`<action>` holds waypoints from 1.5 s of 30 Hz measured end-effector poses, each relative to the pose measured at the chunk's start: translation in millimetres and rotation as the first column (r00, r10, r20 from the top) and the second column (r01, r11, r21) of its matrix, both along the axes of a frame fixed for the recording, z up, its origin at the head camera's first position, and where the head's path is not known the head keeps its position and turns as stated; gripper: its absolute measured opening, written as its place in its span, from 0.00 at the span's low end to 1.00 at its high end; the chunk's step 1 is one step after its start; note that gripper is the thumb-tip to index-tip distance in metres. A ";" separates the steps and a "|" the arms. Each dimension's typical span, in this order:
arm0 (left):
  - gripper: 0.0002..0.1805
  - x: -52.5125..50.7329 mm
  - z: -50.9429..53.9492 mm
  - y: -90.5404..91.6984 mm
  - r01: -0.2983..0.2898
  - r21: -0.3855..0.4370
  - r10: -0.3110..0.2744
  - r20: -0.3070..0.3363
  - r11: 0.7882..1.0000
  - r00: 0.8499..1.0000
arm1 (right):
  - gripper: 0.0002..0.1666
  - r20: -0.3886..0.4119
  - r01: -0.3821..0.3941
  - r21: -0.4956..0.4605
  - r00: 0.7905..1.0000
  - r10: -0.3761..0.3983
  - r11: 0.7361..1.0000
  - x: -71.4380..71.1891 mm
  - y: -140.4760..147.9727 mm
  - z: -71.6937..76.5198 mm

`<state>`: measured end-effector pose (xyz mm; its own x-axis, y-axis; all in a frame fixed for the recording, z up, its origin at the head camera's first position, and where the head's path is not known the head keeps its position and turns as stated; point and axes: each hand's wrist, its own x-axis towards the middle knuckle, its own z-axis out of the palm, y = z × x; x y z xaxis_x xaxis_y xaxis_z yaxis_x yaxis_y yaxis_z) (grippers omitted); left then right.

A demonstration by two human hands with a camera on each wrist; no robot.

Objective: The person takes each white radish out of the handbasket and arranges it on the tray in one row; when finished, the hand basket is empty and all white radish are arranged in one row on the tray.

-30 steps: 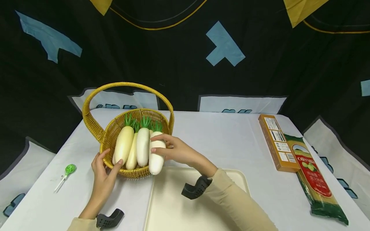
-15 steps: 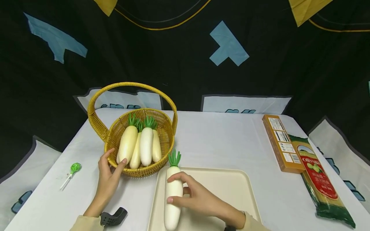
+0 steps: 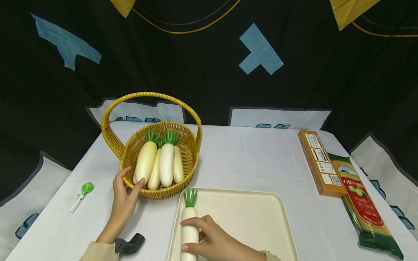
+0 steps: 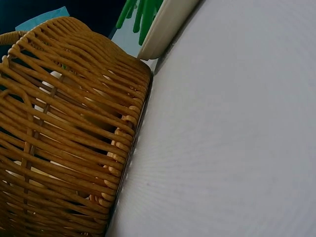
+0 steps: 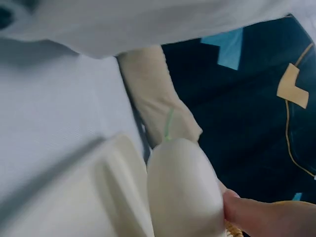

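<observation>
My right hand [image 3: 213, 237] grips a white radish [image 3: 189, 214] with green leaf stubs, thumb and fingers across its sides. The radish lies lengthwise over the left part of a cream tray [image 3: 245, 214]; whether it touches the tray I cannot tell. Its rounded end [image 5: 185, 187] fills the lower middle of the right wrist view. Up and left, my left hand [image 3: 124, 203] holds the rim of a yellow wicker basket [image 3: 153, 194], thumb over the front edge. Several radishes [image 3: 167, 165], white and pale yellow, lean inside, leaves upward. The left wrist view shows the basket's woven side [image 4: 74, 123].
A green lollipop [image 3: 87, 187] lies on the white tabletop [image 3: 248, 159] left of the basket. At the right are an orange-brown box [image 3: 321, 163] and a green-and-red pasta packet [image 3: 362, 199]. The basket's tall handle [image 3: 150, 95] arches above it. A black curtain [image 3: 209, 65] hangs behind.
My right hand has taken the white radish out of the basket and brought it down toward me over the tray's left side. My left hand has stayed on the basket rim.
</observation>
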<state>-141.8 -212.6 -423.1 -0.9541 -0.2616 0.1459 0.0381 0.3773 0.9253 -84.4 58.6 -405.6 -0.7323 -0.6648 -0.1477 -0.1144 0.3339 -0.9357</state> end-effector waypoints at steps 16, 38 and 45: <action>0.36 1.2 0.3 -5.4 -0.001 -0.007 0.001 -0.014 1.000 1.000 | 0.28 -0.013 -0.071 -0.077 0.997 0.070 0.994 4.1 -6.9 -3.8; 0.35 -0.9 -3.6 -0.7 0.012 -0.013 -0.013 -0.035 1.000 0.999 | 0.32 -0.086 0.187 -0.003 0.979 -0.186 0.982 -42.6 7.1 22.3; 0.34 -0.3 -3.9 0.1 0.002 -0.016 -0.002 -0.036 1.000 0.999 | 0.26 -0.079 0.307 -0.183 0.942 -0.325 0.934 -84.9 -17.4 47.0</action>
